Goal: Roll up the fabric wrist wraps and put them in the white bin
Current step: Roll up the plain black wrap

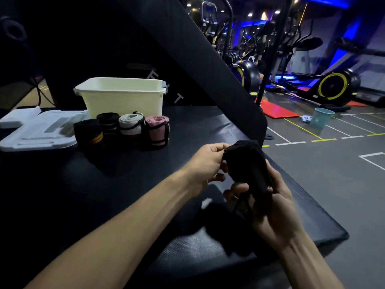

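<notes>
Darkness swallows much of the near scene: the black wrap (246, 165) held in both hands is hard to read against the dark tabletop (116, 184), and its loose tail, hanging below the hands, melts into a blurred black heap (whether that heap is the same wrap or another cannot be told). The bin's inside is hidden behind its near wall.

The left hand (205, 165) grips the upper left edge of the wrap, thumb and fingers (216, 148) curled round the fabric. The right hand (270, 205) holds the lower part, thumb pressed on the front and fingers curled behind; a thin black cord runs down past its thumb.

The wrap is held above the tabletop's right edge, well apart from the white bin (123, 97), which stands at the far side. Just in front of the bin stand four rolled wraps in a row: a black roll (88, 132) with orange stripes, a black striped roll (108, 124), a white roll (130, 126) and a pink roll (156, 130), each touching its neighbour. A white lid (37, 132) lies left of them.
</notes>
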The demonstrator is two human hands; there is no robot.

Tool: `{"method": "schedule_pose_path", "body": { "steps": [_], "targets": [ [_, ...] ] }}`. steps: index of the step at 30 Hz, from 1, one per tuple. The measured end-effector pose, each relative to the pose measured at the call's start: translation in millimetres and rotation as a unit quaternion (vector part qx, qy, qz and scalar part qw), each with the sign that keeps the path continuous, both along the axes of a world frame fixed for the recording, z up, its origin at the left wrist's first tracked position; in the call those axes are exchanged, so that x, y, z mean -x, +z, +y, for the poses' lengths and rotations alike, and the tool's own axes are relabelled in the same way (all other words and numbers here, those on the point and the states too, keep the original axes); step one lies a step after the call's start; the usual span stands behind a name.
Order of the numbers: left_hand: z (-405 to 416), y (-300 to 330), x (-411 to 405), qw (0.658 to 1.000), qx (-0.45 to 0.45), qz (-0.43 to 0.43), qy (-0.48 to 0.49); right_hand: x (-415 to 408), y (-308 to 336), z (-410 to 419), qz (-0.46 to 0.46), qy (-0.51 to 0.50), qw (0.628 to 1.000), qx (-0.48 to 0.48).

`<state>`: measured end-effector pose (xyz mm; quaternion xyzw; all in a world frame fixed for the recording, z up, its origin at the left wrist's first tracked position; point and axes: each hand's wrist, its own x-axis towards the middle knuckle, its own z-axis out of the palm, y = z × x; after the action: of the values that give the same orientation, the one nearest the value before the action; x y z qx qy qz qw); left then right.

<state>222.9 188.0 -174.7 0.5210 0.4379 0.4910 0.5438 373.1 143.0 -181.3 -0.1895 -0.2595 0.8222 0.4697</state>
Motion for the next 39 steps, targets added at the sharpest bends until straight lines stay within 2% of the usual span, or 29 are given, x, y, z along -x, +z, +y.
{"method": "schedule_pose_path", "body": {
  "steps": [4, 5, 8, 12, 18, 23, 26, 30, 34, 37, 39],
  "targets": [
    [-1, 5, 13, 0.995, -0.007, 0.005, -0.101, -13, -10, 8, 0.034, 0.111, 0.993, -0.031],
    [-1, 6, 15, 0.993, -0.013, 0.002, -0.115, -16, -11, 9, 0.027, 0.113, 0.993, -0.026],
    [-4, 8, 19, 0.992, -0.048, 0.01, -0.113, -13, -8, 4, -0.037, 0.044, 0.998, 0.005],
    [-3, 8, 19, 0.985, -0.134, 0.082, -0.068, -4, -1, -2, -0.135, -0.039, 0.99, -0.031],
    [-8, 15, 27, 0.964, -0.213, 0.147, -0.065, -11, 6, -6, -0.186, 0.009, 0.98, -0.064],
    [-11, 22, 27, 0.958, -0.177, 0.187, -0.129, -13, 9, -14, -0.207, 0.087, 0.973, -0.047],
    [-9, 23, 37, 0.946, -0.127, 0.227, -0.194, -12, 5, -17, -0.232, 0.079, 0.967, -0.066],
    [-9, 20, 51, 0.925, -0.073, 0.281, -0.243, -2, 2, -20, -0.219, 0.041, 0.972, -0.075],
    [-13, 19, 50, 0.929, -0.049, 0.217, -0.296, 6, -3, -18, -0.145, -0.046, 0.984, -0.094],
    [-10, 12, 47, 0.948, -0.005, 0.136, -0.288, 10, -8, -10, -0.058, -0.034, 0.995, -0.077],
    [-7, 11, 47, 0.95, -0.007, 0.169, -0.262, 14, -9, -7, -0.054, -0.034, 0.995, -0.076]
  ]
}}
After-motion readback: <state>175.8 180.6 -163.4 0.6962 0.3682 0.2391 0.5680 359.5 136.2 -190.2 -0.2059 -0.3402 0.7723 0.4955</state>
